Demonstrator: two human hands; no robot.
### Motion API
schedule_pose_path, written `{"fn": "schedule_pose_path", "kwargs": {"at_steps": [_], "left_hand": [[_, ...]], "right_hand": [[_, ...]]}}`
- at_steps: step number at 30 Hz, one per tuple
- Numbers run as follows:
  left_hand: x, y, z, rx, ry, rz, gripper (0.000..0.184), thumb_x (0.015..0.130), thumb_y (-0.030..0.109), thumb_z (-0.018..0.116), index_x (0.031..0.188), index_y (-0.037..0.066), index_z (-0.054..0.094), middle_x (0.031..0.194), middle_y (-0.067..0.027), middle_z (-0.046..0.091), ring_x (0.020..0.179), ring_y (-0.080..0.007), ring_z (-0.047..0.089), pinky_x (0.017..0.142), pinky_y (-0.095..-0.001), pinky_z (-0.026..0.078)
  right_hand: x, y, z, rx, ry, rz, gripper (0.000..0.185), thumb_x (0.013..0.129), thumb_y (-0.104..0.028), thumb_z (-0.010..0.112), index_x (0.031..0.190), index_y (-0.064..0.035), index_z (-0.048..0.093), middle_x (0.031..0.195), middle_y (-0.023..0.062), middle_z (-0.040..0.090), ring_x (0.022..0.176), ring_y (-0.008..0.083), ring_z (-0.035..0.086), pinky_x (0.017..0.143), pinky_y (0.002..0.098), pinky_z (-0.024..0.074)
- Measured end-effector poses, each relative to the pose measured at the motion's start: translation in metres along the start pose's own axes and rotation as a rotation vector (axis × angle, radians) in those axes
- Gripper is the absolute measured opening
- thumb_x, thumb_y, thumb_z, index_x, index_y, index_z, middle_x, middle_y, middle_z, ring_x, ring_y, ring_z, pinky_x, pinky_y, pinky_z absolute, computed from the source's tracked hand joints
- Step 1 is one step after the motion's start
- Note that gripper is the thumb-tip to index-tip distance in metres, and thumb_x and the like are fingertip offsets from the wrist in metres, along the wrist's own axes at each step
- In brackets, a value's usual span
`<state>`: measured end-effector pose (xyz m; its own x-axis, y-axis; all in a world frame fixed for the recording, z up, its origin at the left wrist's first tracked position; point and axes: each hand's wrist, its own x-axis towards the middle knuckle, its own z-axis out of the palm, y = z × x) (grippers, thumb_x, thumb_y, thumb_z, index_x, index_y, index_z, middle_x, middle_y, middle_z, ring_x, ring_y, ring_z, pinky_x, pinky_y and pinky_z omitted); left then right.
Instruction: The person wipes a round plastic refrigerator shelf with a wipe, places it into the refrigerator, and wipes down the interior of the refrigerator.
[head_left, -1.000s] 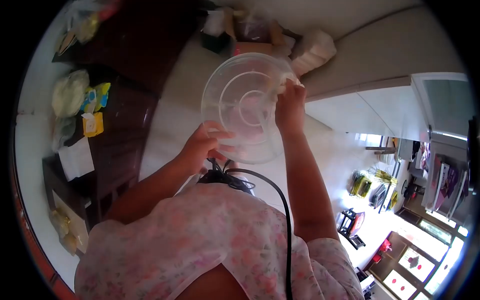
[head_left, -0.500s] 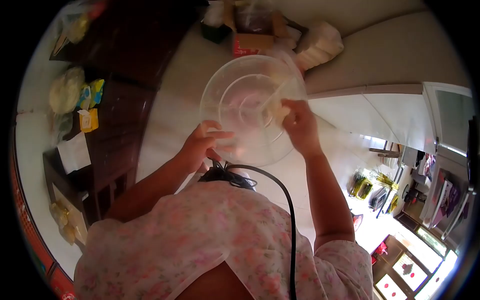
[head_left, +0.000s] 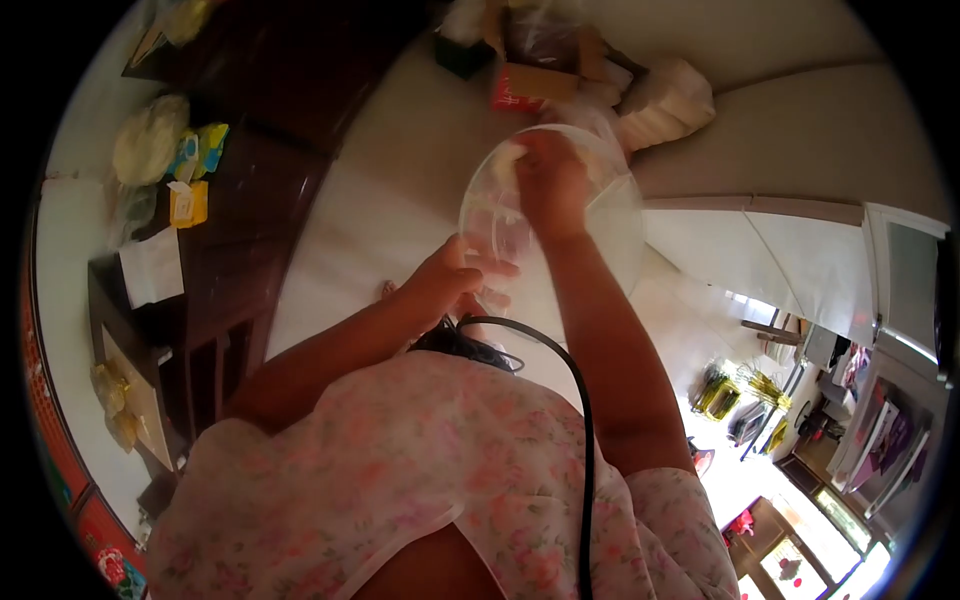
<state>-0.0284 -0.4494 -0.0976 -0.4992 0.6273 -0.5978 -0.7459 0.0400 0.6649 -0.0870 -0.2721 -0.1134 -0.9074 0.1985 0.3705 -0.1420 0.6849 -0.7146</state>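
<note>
A round, see-through plastic lid is held up in front of my body, tilted so it looks narrower. My left hand grips its lower left rim, fingers showing through the clear plastic. Near the lid's upper edge is my right hand, its fingers curled and pressed against the surface. A pale, soft cloth pokes out beside those fingers; motion blur hides its exact shape.
An open cardboard box stands on the floor ahead, with a white bundle beside it. Dark wooden furniture runs along the left, bearing yellow packets. A black cable hangs down my front.
My right hand has moved up and left across the lid with the pale cloth. The lid has shifted right and tilted, and my left hand has moved right with it.
</note>
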Motion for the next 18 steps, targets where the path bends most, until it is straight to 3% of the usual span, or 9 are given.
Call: {"fn": "schedule_pose_path", "kwargs": {"at_steps": [3, 4, 6, 7, 10, 12, 14, 18], "left_hand": [[-0.005, -0.001, -0.009, -0.087, 0.027, 0.008, 0.047, 0.079, 0.006, 0.045, 0.123, -0.004, 0.032, 0.124, -0.0183, 0.056, 0.098, -0.0313, 0.065, 0.062, -0.0300, 0.055], [-0.007, -0.005, -0.012, -0.090, 0.032, 0.012, 0.047, 0.079, 0.006, 0.045, 0.123, -0.004, 0.032, 0.124, -0.0183, 0.056, 0.098, -0.0313, 0.065, 0.062, -0.0300, 0.055], [-0.011, -0.017, -0.015, -0.075, -0.017, 0.002, 0.050, 0.079, 0.007, 0.047, 0.125, -0.005, 0.031, 0.122, -0.0174, 0.057, 0.096, -0.0288, 0.065, 0.056, -0.0289, 0.055], [-0.014, -0.010, -0.013, -0.081, -0.014, 0.004, 0.050, 0.079, 0.007, 0.047, 0.125, -0.005, 0.031, 0.122, -0.0174, 0.057, 0.096, -0.0288, 0.065, 0.056, -0.0289, 0.055], [-0.016, 0.011, -0.010, 0.064, -0.038, -0.008, 0.046, 0.073, 0.001, 0.039, 0.118, -0.001, 0.032, 0.128, -0.0223, 0.053, 0.099, -0.0313, 0.066, 0.061, -0.0321, 0.055], [-0.013, 0.013, -0.013, 0.130, -0.014, 0.100, 0.047, 0.072, 0.001, 0.038, 0.119, -0.001, 0.032, 0.129, -0.0210, 0.053, 0.098, -0.0303, 0.066, 0.059, -0.0308, 0.054], [-0.015, 0.019, -0.013, 0.182, 0.020, 0.086, 0.049, 0.072, 0.001, 0.036, 0.120, -0.001, 0.032, 0.131, -0.0198, 0.053, 0.099, -0.0314, 0.066, 0.057, -0.0301, 0.053], [-0.023, 0.014, -0.020, 0.089, 0.064, 0.015, 0.049, 0.071, 0.001, 0.037, 0.120, 0.000, 0.033, 0.131, -0.0209, 0.052, 0.101, -0.0336, 0.065, 0.052, -0.0300, 0.052]], "right_hand": [[-0.007, -0.028, 0.006, 0.300, -0.350, -0.059, 0.023, 0.069, 0.004, 0.061, 0.090, -0.0057, 0.064, 0.093, 0.0127, 0.062, 0.087, 0.0322, 0.062, 0.074, 0.0364, 0.0502], [-0.001, -0.028, 0.000, 0.303, -0.355, -0.063, 0.023, 0.069, 0.004, 0.061, 0.090, -0.0057, 0.064, 0.093, 0.0127, 0.062, 0.087, 0.0322, 0.062, 0.074, 0.0364, 0.0502], [0.011, -0.021, -0.023, 0.407, -0.626, -0.150, 0.024, 0.068, 0.005, 0.062, 0.090, -0.0055, 0.065, 0.092, 0.0122, 0.063, 0.086, 0.0310, 0.062, 0.074, 0.0350, 0.0505], [0.014, -0.018, -0.030, 0.378, -0.604, -0.110, 0.024, 0.069, 0.004, 0.061, 0.091, -0.0060, 0.066, 0.092, 0.0120, 0.064, 0.085, 0.0308, 0.063, 0.072, 0.0344, 0.0504], [0.020, -0.026, -0.035, -0.010, -0.261, 0.176, 0.022, 0.072, -0.001, 0.061, 0.092, -0.0080, 0.067, 0.094, 0.0138, 0.064, 0.087, 0.0331, 0.061, 0.076, 0.0366, 0.0502], [0.001, -0.031, -0.019, -0.063, -0.233, -0.123, 0.022, 0.072, -0.001, 0.061, 0.091, -0.0091, 0.067, 0.095, 0.0124, 0.063, 0.090, 0.0336, 0.060, 0.079, 0.0394, 0.0498], [-0.010, -0.045, -0.011, -0.028, -0.261, -0.242, 0.023, 0.072, 0.000, 0.061, 0.090, -0.0116, 0.067, 0.096, 0.0099, 0.062, 0.093, 0.0331, 0.057, 0.079, 0.0413, 0.0499], [-0.015, -0.027, -0.036, -0.148, -0.461, -0.188, 0.019, 0.074, 0.001, 0.060, 0.089, -0.0094, 0.066, 0.095, 0.0102, 0.060, 0.092, 0.0317, 0.058, 0.076, 0.0411, 0.0505]]}}
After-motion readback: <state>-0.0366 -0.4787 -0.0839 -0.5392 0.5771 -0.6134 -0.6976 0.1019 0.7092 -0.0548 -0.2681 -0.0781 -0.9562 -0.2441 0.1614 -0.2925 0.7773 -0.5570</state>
